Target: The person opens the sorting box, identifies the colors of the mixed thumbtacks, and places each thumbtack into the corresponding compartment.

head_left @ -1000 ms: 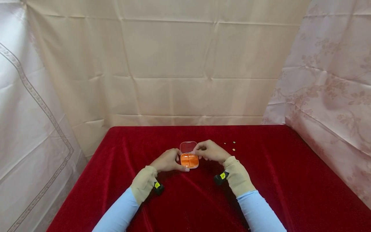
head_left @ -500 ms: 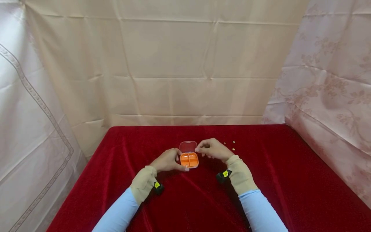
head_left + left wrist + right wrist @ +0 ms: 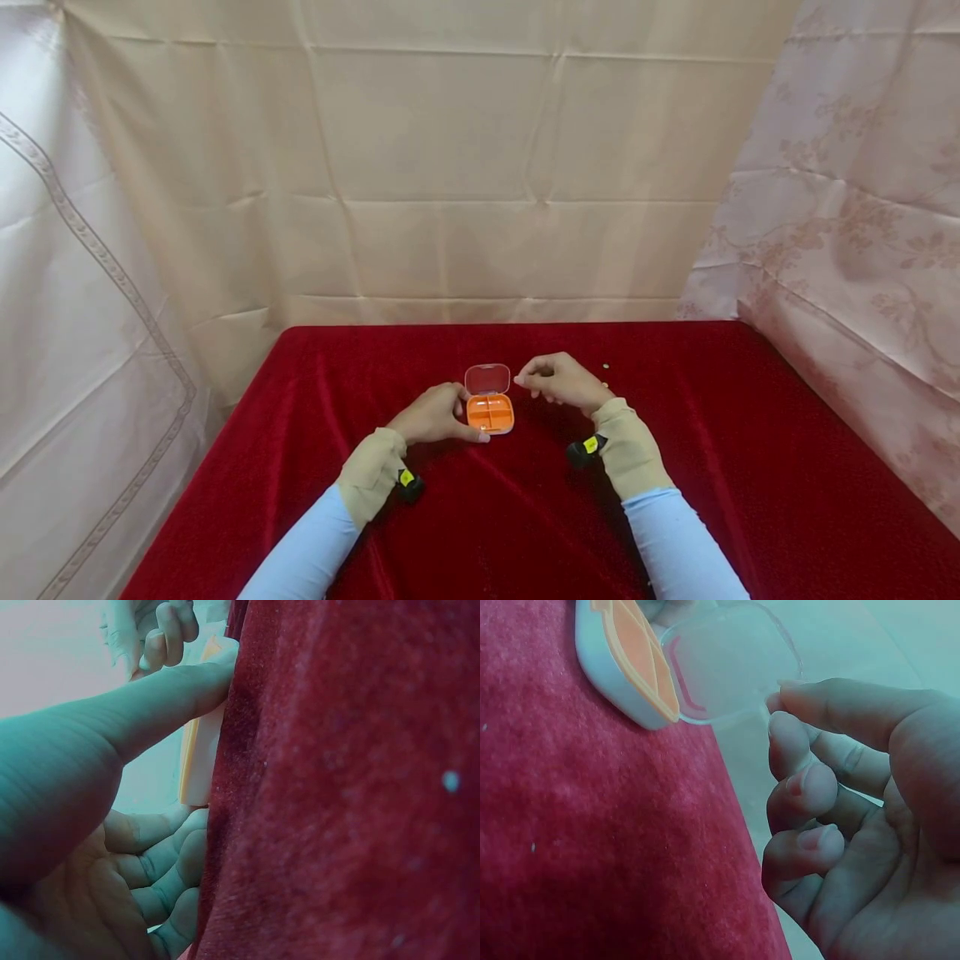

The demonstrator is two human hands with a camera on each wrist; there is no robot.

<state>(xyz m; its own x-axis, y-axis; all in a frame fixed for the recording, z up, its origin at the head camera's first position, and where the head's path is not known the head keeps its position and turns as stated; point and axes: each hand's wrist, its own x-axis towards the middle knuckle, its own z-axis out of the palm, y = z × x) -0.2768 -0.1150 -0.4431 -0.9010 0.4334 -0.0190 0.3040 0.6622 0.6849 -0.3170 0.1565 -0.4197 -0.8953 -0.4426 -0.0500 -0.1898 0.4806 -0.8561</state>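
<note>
A small pill box with an orange divided inside and a white shell sits on the red cloth, its clear lid raised at the back. My left hand holds it from the left, thumb along the front side and fingers at the far left corner. In the left wrist view the thumb crosses the box's side. My right hand hovers right of the lid, fingers loosely curled and thumb tip near the index fingertip. Nothing shows between those tips. A tiny pale spot shows at the front left compartment.
A small pale pill-like piece lies on the red cloth beyond my right hand, another just at that hand's edge. A beige curtain hangs behind the table, with patterned curtains on both sides.
My right hand has moved from over the box's back right corner away to the right and slightly back, now covering one of the small pieces. The left hand and box stay put.
</note>
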